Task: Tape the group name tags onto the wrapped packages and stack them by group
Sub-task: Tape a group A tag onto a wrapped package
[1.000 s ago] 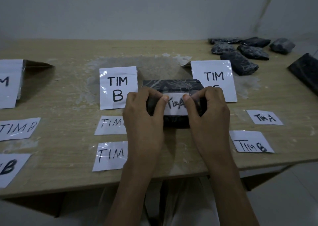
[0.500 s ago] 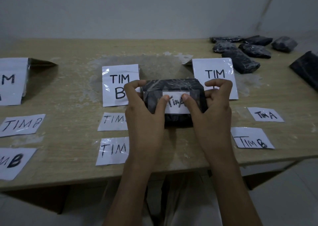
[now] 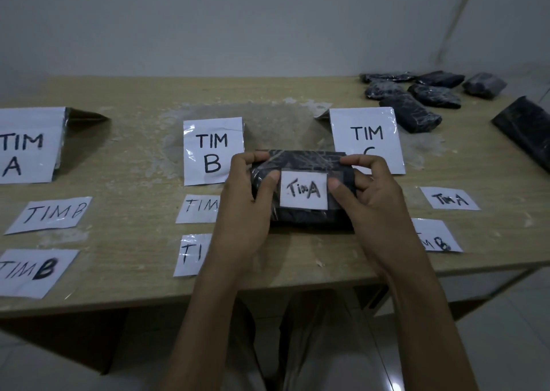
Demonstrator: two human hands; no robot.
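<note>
A dark wrapped package sits at the table's front middle with a small white tag reading "Tim A" on its near face. My left hand grips the package's left end, thumb beside the tag. My right hand grips the right end, thumb at the tag's right edge. Standing signs read TIM A, TIM B and TIM C. Several loose wrapped packages lie at the back right.
Loose paper tags lie flat on the wooden table: two TIM B tags at the left, two TIM tags by my left wrist, a Tim A tag and a Tim B tag at the right. Another dark package lies at the far right edge.
My fingers moved up over the package's top edge and my thumbs slid apart, uncovering the whole tag. The package tilted so its tagged face shows more.
</note>
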